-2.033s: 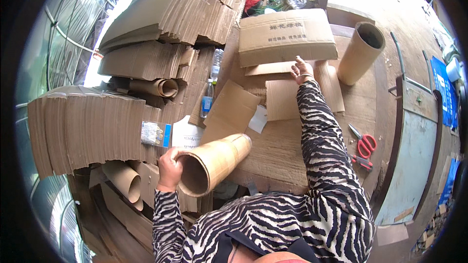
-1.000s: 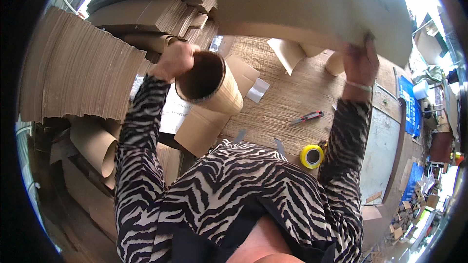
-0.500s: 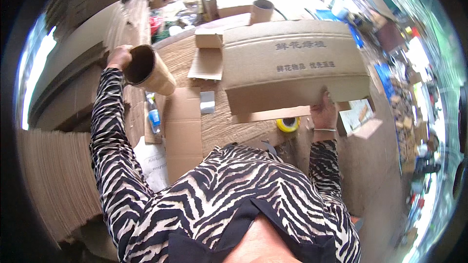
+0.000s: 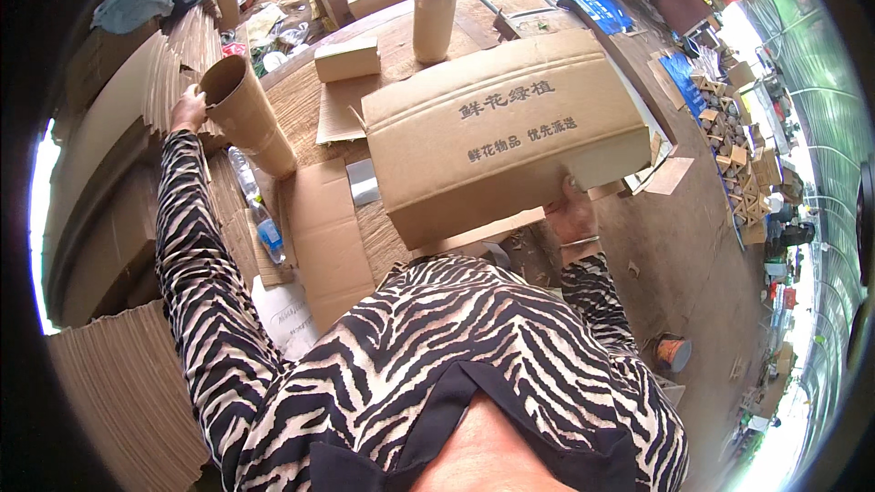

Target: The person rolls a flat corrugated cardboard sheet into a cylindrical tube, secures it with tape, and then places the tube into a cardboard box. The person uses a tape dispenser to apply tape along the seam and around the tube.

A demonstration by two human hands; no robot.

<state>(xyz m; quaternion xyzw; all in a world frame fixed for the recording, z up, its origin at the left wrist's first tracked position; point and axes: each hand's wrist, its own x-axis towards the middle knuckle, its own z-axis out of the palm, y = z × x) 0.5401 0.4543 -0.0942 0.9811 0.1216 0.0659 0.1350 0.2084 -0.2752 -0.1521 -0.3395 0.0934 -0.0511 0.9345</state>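
Note:
My right hand [image 4: 573, 213] is closed on the lower right edge of a brown cardboard box [image 4: 492, 123], thumb against its near side and the other fingers hidden. The box is closed, has dark print on its upper face, and is tilted over the workbench. Out to the left, my left hand [image 4: 189, 111] is at the rim of a brown cardboard tube [image 4: 258, 132], its fingers bent and partly hidden. The tube leans with its open mouth toward that hand and its lower end at the bench.
A second cardboard tube [image 4: 435, 23] stands upright behind the box. Flat cardboard [image 4: 328, 228] and plastic bottles [image 4: 264, 225] lie left of the box. Tall stacks of cardboard sheets [image 4: 128, 392] line the left side. An orange-sided can [image 4: 674, 353] is at lower right.
The view has turned, so most things sit further left. The box in my right hand is tilted more and lies closer to me. A yellow tape roll seen before is now out of sight.

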